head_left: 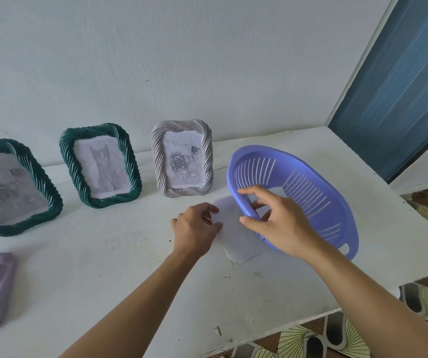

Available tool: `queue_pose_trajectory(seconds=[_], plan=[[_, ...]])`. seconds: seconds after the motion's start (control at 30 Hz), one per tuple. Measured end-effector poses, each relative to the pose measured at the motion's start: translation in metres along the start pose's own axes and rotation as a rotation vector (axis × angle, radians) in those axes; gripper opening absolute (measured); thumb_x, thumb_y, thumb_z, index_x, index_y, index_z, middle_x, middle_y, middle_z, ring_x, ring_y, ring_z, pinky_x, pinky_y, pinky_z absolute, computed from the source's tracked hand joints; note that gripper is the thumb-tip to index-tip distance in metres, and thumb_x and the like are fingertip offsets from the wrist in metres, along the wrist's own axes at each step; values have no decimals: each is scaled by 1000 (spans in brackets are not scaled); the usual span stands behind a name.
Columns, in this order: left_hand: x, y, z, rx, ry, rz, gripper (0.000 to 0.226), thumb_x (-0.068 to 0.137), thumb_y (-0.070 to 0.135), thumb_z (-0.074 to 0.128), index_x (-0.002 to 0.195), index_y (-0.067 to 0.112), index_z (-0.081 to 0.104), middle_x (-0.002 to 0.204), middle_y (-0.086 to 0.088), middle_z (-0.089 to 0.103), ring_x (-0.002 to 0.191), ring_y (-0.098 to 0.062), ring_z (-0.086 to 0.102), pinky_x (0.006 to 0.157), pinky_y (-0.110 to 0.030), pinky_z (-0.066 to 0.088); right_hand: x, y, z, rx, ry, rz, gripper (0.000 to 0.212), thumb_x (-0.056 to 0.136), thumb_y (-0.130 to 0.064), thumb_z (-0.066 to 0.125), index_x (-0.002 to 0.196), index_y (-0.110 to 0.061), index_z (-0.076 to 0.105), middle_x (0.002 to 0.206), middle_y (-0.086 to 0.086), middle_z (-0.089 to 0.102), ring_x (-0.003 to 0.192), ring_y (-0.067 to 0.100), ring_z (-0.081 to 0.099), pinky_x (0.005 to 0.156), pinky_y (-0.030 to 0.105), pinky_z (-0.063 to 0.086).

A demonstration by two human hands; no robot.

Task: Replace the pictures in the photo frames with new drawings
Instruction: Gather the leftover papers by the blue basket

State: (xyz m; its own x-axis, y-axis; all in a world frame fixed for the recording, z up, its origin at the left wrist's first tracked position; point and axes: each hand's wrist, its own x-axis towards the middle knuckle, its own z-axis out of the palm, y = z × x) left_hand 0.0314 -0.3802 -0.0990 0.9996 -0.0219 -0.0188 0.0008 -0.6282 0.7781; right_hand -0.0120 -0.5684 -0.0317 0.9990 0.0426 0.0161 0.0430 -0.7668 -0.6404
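Right hand [280, 223] grips basket [311, 187]; left hand [194, 228] pinches papers [238, 245] beneath.

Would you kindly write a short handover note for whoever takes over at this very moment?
The right hand grips the rim of the tilted basket. The left hand pinches the paper sheets on the table, partly under it.
At the wall, each holding a drawing: left green frame, middle green frame, grey frame.
Done: unclear whether any drawing is new. Left: swapping.
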Motion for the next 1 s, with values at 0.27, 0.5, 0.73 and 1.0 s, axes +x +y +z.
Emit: queue_pose_trajectory(seconds=[0.27, 0.5, 0.73, 1.0], plan=[[-7, -21, -26, -146, 14, -7, 31, 77, 4, 79, 102, 23, 73, 86, 9, 68, 66, 3, 66, 57, -6, 45, -3, -1, 12, -15, -5, -7, 45, 82, -41, 74, 122, -48, 55, 94, -15, 67, 67, 2, 59, 75, 22, 47], [-8, -28, -38, -165, -8, -44, 32, 79, 3, 78, 104, 22, 72, 96, 8, 69, 63, 2, 69, 48, -11, 45, -3, -1, 16, -52, 11, -26, 44, 84, -40, 73, 123, -46, 54, 94, -13, 67, 70, 0, 58, 70, 19, 41], [-1, -10, -20, -230, -86, -47, 31, 78, 8, 81, 101, 26, 71, 96, 5, 67, 65, -3, 70, 50, -11, 44, -4, -7, 8, -84, 12, -19, 40, 87, -35, 69, 124, -43, 54, 98, -16, 68, 70, 2, 60, 71, 22, 41], [8, -11, -27, -51, -131, -38, 38, 74, 12, 81, 105, 29, 66, 102, 4, 62, 73, -13, 69, 65, -25, 53, 5, -3, -13, 43, 42, 7, 37, 87, -35, 70, 120, -45, 57, 98, -16, 69, 65, 11, 62, 76, 25, 49]])
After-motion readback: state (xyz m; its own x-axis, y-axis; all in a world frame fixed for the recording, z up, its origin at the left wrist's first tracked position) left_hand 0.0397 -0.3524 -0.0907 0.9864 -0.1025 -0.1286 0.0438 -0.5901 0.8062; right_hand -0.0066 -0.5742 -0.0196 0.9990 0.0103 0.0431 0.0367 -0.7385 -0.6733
